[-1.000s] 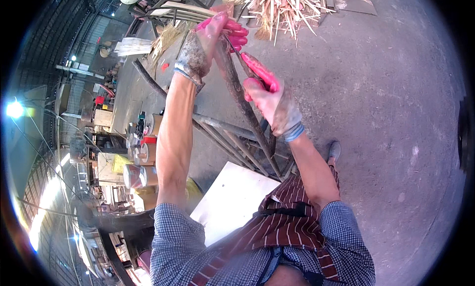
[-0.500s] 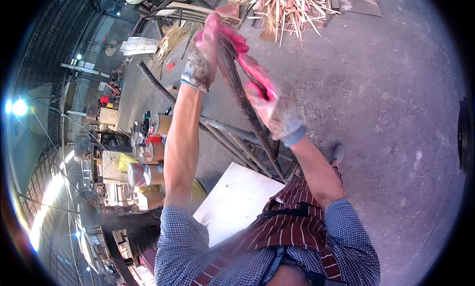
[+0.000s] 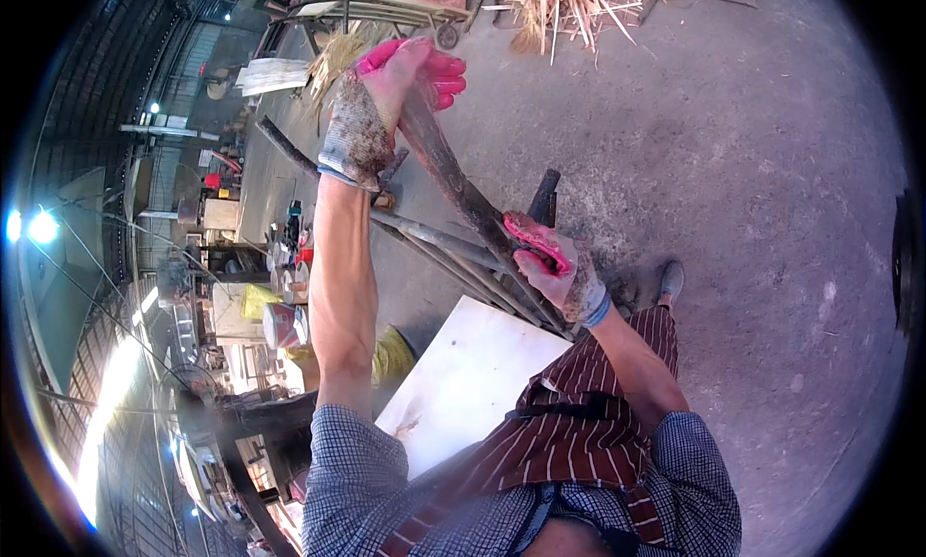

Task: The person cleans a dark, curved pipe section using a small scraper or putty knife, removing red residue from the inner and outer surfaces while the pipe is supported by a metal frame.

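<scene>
A long, dark, rough wooden pole (image 3: 453, 176) slants from the upper middle down toward my waist. My left hand (image 3: 391, 99), in a dirt-stained white glove with pink fingers, is closed around its upper end, and the fingers partly hide that end. Lower down, my right hand (image 3: 564, 268) wears a matching glove. Its thumb and fingers curl against the pole's right side, with a dark gap inside the grip. Behind the pole is a stand of grey and dark poles (image 3: 444, 244), one stub (image 3: 545, 198) rising right of it.
A white board (image 3: 473, 369) lies in front of my striped apron (image 3: 559, 432). Ahead, split wood strips (image 3: 569, 7) lie heaped on the concrete floor (image 3: 752, 171), beside a wheeled cart (image 3: 386, 12). Buckets (image 3: 282, 326) and boxes crowd the left side.
My right hand has come down and nearer along the pole, its fingers now against the pole's side. My left hand has shifted slightly left and down. The stand's right stub now shows.
</scene>
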A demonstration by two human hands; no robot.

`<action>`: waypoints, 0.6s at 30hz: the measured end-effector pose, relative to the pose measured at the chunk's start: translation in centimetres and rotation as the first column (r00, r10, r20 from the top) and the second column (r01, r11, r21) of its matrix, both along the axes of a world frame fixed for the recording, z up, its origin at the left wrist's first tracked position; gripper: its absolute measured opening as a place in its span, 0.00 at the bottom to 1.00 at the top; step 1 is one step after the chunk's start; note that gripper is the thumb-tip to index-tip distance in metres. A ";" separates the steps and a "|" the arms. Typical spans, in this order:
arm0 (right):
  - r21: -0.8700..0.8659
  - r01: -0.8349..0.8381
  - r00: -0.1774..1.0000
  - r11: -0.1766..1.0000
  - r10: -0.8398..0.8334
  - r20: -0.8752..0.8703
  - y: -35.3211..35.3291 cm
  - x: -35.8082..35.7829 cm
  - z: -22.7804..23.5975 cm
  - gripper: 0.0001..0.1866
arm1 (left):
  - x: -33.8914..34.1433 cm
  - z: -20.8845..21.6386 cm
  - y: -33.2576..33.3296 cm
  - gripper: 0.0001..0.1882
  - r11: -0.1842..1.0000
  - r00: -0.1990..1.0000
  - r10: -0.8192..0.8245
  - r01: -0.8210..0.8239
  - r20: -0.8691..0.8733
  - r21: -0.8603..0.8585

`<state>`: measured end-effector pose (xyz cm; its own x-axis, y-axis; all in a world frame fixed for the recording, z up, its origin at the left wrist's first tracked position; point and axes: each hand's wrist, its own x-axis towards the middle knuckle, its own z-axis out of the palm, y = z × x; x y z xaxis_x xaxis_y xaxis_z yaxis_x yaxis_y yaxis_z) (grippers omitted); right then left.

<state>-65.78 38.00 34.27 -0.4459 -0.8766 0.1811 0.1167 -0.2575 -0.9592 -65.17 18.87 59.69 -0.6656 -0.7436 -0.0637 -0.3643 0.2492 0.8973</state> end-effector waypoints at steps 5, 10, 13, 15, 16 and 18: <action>0.068 -0.105 0.953 0.992 0.081 0.291 0.1 1.5 0.6 0.17 | -0.1 0.1 0.7 0.22 0.997 0.996 0.083 -0.083 0.024 0.009; -0.226 0.125 0.932 0.966 -0.193 -0.307 -2.9 -1.8 0.4 0.15 | -0.2 0.1 0.4 0.21 0.994 0.994 0.113 -0.113 -0.001 0.008; -0.134 0.056 0.944 0.989 -0.096 -0.316 -4.3 -4.3 4.3 0.14 | 0.3 0.2 0.4 0.21 0.995 0.994 0.092 -0.093 0.058 0.019; -0.191 0.098 0.937 0.977 -0.155 -0.312 -5.2 -5.5 6.8 0.15 | 0.1 0.6 0.6 0.20 0.994 0.989 0.112 -0.114 0.094 0.006; -0.215 0.110 0.936 0.970 -0.174 -0.307 -5.6 -5.7 7.5 0.16 | 0.0 0.8 0.6 0.20 0.996 0.989 0.089 -0.090 0.122 0.006; -0.184 -0.029 0.999 0.983 0.032 0.012 -6.7 -5.8 7.3 0.20 | -0.2 1.1 0.5 0.19 0.999 0.983 0.036 -0.039 0.177 0.010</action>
<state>-71.54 31.33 41.62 -0.4231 -0.8424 0.3337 0.1411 -0.4250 -0.8941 -65.40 19.36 60.81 -0.6147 -0.7660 -0.1881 -0.5265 0.2208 0.8210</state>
